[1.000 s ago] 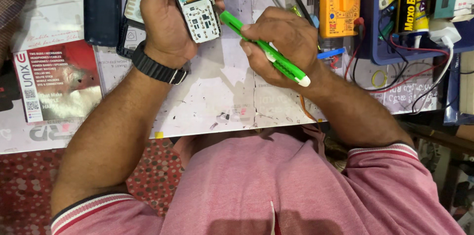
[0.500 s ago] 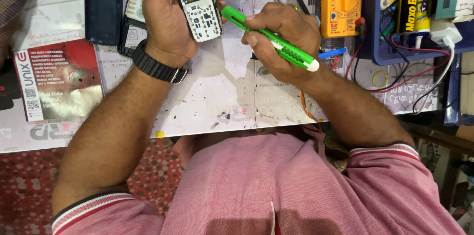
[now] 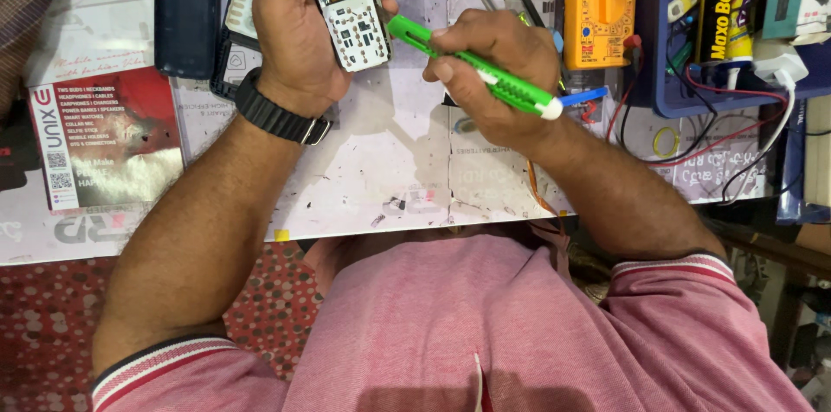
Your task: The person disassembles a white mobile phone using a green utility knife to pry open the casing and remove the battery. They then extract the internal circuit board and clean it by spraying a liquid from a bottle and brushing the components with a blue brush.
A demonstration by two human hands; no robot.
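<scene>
Over the table (image 3: 389, 170), the left hand (image 3: 299, 27) grips an opened phone (image 3: 351, 5), keypad board bared. The right hand (image 3: 493, 70) clasps a green tool (image 3: 472, 66), tip at the phone's edge; casing off, board seemingly not yet lifted.

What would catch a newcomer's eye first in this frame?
Top centre, the left hand grips an opened phone with its keypad board bared, while the right hand points a bright green tool at the phone's edge. To the right, an orange multimeter lies on the worn white bench mat. A dark phone cover lies at the upper left.
</scene>
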